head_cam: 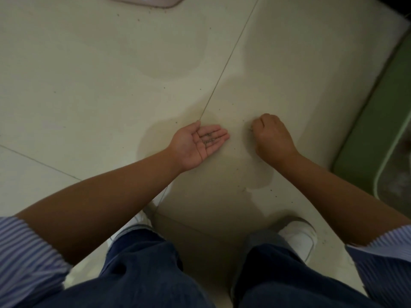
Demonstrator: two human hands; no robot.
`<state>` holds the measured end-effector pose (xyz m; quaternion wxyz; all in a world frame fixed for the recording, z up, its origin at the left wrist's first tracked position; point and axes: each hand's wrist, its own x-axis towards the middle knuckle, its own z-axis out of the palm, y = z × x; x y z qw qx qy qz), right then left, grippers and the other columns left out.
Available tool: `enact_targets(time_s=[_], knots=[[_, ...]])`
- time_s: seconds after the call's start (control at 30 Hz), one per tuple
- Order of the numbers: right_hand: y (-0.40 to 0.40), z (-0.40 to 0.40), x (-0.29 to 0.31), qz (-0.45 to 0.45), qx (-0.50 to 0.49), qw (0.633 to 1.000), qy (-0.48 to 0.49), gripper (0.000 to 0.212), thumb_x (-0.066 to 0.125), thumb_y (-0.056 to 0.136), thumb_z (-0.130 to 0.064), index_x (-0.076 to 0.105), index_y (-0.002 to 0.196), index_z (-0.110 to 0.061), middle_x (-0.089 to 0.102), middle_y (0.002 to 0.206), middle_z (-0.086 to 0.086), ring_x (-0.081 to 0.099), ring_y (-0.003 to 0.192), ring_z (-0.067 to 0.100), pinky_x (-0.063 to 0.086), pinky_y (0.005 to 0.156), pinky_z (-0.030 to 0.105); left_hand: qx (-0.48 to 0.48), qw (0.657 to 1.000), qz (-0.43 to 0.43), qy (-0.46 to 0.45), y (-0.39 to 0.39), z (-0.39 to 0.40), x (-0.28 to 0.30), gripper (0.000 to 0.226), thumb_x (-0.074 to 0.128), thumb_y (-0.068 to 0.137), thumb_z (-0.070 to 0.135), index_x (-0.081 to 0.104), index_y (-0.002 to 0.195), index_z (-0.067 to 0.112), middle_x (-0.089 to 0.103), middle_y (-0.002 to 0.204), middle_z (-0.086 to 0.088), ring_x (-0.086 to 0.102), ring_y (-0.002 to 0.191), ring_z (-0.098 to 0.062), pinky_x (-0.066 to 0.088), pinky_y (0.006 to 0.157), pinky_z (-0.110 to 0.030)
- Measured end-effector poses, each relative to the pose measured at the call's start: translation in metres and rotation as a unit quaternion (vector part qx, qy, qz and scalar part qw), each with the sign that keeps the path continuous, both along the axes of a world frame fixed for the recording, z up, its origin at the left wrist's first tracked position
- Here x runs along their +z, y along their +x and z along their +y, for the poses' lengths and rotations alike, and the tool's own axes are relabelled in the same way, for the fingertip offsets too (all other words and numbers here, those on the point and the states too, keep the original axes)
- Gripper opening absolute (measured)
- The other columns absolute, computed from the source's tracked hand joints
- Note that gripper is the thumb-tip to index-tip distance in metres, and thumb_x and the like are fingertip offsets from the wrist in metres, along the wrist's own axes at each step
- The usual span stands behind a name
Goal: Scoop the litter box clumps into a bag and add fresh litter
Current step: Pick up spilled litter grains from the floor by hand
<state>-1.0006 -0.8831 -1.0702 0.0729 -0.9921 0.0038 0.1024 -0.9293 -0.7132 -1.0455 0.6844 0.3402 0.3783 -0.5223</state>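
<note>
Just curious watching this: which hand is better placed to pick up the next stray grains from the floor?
The right hand: its fingertips are curled down at the pale tiled floor, while the left hand lies palm-up, cupping small grey litter grains.

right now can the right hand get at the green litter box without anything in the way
Probably yes. The right hand is curled low over the floor tiles, and only bare floor lies between it and the green litter box at the right edge.

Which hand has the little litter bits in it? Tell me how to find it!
Start at the long seam in the floor tiles and follow it down to where it ends. There lies the left hand, palm up. Unlike the curled right hand beside it, it is flat, with grey litter grains on its fingers.
</note>
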Motion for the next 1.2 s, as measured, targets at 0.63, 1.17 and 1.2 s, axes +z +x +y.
enact_targets(time_s=[0.63, 1.17, 1.2], knots=[[-0.015, -0.015, 0.007, -0.098, -0.142, 0.978, 0.116, 0.017, 0.065, 0.067, -0.004, 0.069, 0.077, 0.009, 0.067, 0.075, 0.026, 0.066, 0.07, 0.041, 0.034, 0.074, 0.027, 0.005, 1.0, 0.01, -0.004, 0.0, 0.0, -0.001, 0.049, 0.023, 0.101, 0.023, 0.056, 0.093, -0.013, 0.049, 0.13, -0.031, 0.041, 0.129, -0.037, 0.039, 0.095, -0.04], [-0.007, -0.024, 0.0, -0.07, -0.023, 0.994, 0.075, 0.017, 0.055, 0.07, -0.002, 0.063, 0.057, 0.005, 0.061, 0.061, 0.017, 0.058, 0.054, 0.031, 0.046, 0.055, 0.029, 0.002, 1.0, 0.009, -0.012, 0.002, 0.002, -0.01, 0.063, 0.024, 0.1, 0.025, 0.068, 0.075, -0.012, 0.07, 0.074, -0.023, 0.061, 0.095, -0.033, 0.058, 0.061, -0.031], [-0.008, -0.027, 0.001, -0.079, -0.03, 0.993, 0.082, 0.023, 0.051, 0.074, -0.009, 0.066, 0.062, 0.005, 0.063, 0.064, 0.018, 0.059, 0.058, 0.031, 0.043, 0.062, 0.032, 0.003, 1.0, 0.006, -0.01, 0.003, 0.001, -0.009, 0.058, 0.024, 0.101, 0.025, 0.064, 0.082, -0.012, 0.07, 0.074, -0.022, 0.056, 0.101, -0.034, 0.058, 0.062, -0.03]])
